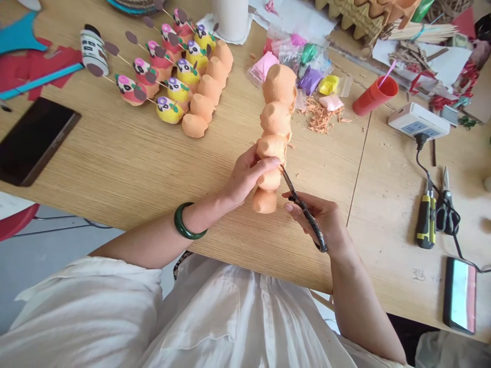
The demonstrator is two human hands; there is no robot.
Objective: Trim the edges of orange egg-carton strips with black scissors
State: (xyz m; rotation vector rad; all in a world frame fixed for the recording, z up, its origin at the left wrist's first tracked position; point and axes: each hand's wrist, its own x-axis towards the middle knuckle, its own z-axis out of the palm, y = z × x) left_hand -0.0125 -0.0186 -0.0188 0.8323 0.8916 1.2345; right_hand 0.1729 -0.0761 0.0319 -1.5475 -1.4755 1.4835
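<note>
My left hand (249, 174) grips an orange strip of egg-carton cups (275, 120) near its lower middle, thumb across the top. The strip is held lengthwise, pointing away from me. In my right hand (320, 217) is a pair of black scissors (307, 212), its blades at the strip's right edge beside my left thumb. Whether the blades are fully closed is hard to make out. Orange trimmings (322, 116) lie on the table beyond the strip.
Decorated pink and yellow egg-carton cups (171, 110) stand at the left beside plain orange cups (194, 125). Bags of coloured clay (310, 79) and a red cup (374, 97) lie beyond. A power strip (418, 121), utility knife (425, 217), second scissors (446, 209) and phone (459, 294) are right.
</note>
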